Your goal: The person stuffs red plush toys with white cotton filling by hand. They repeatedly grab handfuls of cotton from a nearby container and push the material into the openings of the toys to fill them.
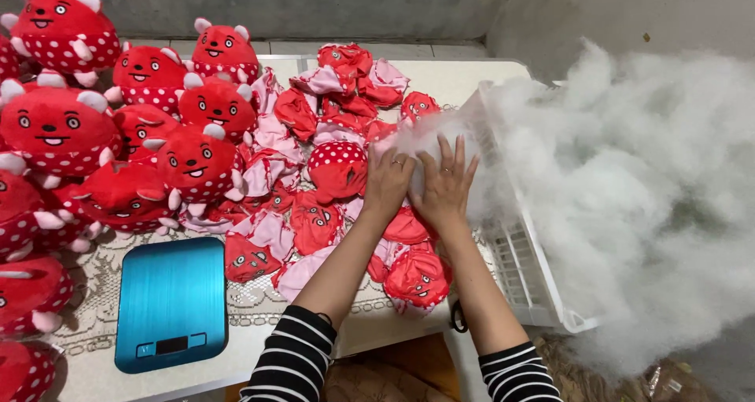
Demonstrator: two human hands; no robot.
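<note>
Striped sleeves stretch out, left hand (387, 178) and right hand (445, 183) flat, fingers spread, pressing white stuffing (429, 138) at the crate's (527, 268) left rim: best gathered firmly, compactly.

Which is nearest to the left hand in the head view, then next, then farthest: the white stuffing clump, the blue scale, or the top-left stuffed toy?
From the left hand:
1. White stuffing clump, under its fingers, just right.
2. Blue scale, lower left on the table.
3. Top-left stuffed toy, far corner.

Toy wkshop: stuffing (629, 158), plush skins (330, 134)
</note>
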